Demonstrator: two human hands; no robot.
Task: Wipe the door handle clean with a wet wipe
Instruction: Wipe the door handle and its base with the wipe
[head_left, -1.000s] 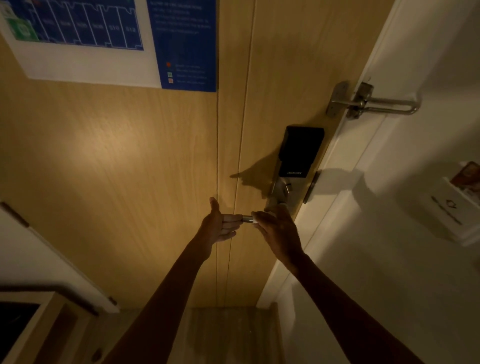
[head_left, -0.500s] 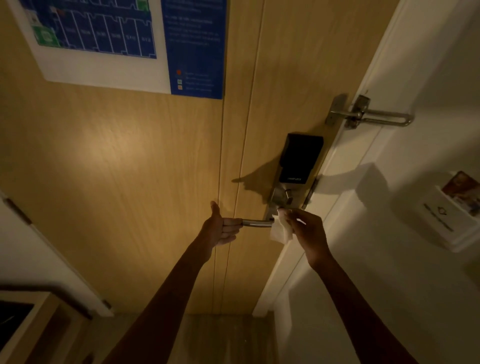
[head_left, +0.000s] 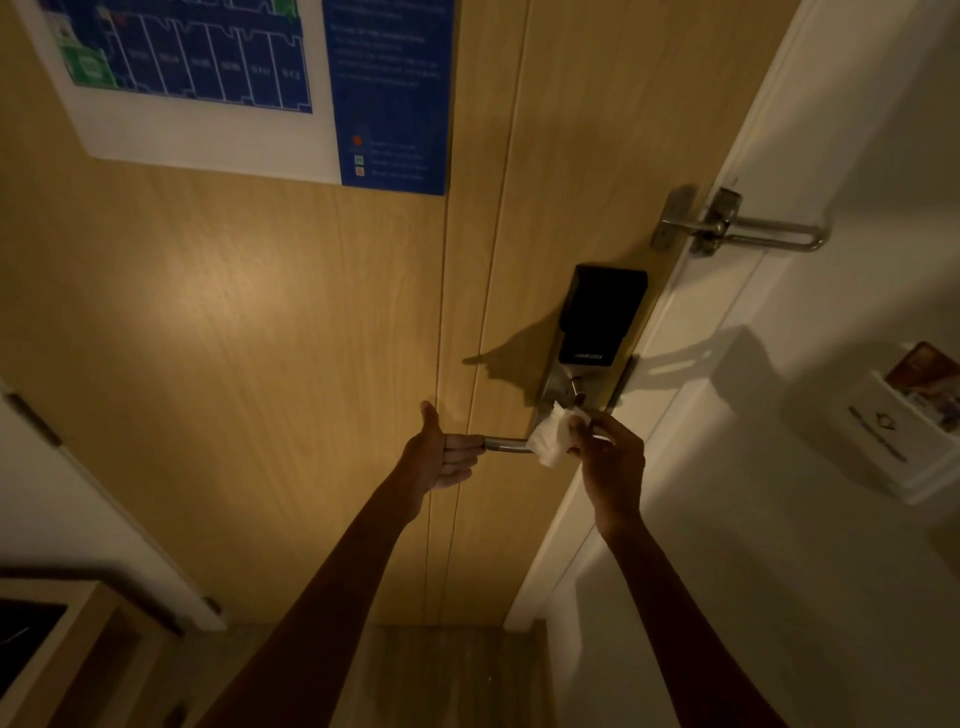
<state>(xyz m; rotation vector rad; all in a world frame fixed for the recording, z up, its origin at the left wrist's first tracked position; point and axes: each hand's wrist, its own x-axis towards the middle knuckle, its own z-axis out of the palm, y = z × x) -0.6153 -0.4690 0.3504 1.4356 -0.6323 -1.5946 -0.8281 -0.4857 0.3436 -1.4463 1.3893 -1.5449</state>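
The left hand (head_left: 441, 457) is curling its fingers around the free end of the door handle (head_left: 506, 445), thumb sticking up. The right hand (head_left: 610, 457) is pinching a white wet wipe (head_left: 550, 441) against the handle's inner end, just below the black lock (head_left: 602, 317) on the wooden door (head_left: 260, 338)

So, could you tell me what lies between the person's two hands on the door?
In the head view, a bare stretch of the metal door handle runs from the left hand to the wet wipe pinched in the right hand.
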